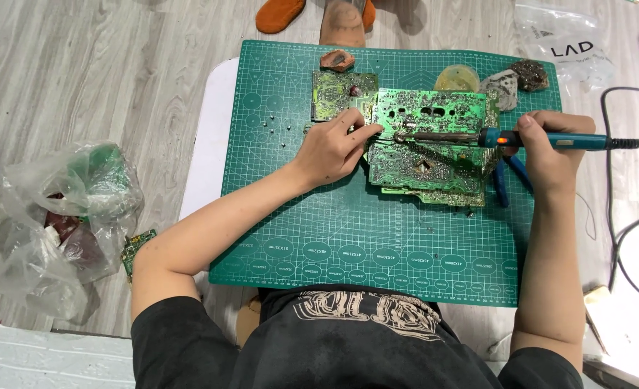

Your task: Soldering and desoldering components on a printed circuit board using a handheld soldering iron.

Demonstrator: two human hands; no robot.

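Note:
A large green circuit board [435,119] lies solder side up on a green cutting mat [334,238]. My right hand [550,155] grips a blue soldering iron [550,139], and its metal tip rests on the board near the left-middle. My left hand [334,148] sits at the board's left edge, fingers pinched close to the iron's tip; whether they hold anything is too small to tell. A smaller green board [334,92] lies just behind that hand.
Blue-handled pliers [503,180] lie under the right hand beside the board. A round yellowish dish [458,77], a brown sponge holder [337,60] and crumpled foil [507,86] line the mat's far edge. Plastic bags [67,216] of parts sit left. A black cable [615,216] runs right.

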